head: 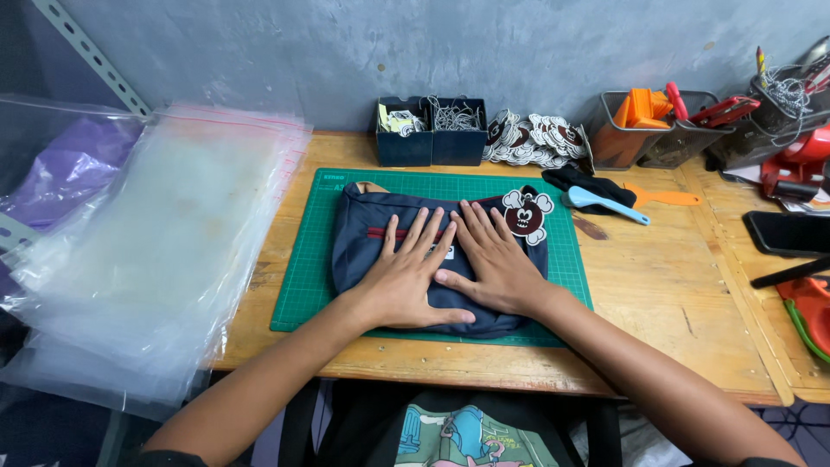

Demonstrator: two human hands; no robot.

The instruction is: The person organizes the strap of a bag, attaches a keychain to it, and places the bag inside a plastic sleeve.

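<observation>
A dark navy fabric bag [367, 246] with a red stripe lies flat on a green cutting mat [303, 277] on the wooden table. My left hand [406, 277] presses flat on the bag's middle, fingers spread. My right hand [493, 259] lies flat beside it on the bag's right half, thumb touching the left hand. A cartoon-shaped hang tag [527, 214] in white and dark brown rests at the bag's upper right corner.
A stack of clear zip plastic bags [164, 242] overhangs the table's left. Two dark boxes [430, 138] with tags and strings stand at the back, a pile of cartoon tags [536, 138] beside them. Mesh tool holders [657, 130], a light blue tool [605, 205] and a phone [787, 232] sit right.
</observation>
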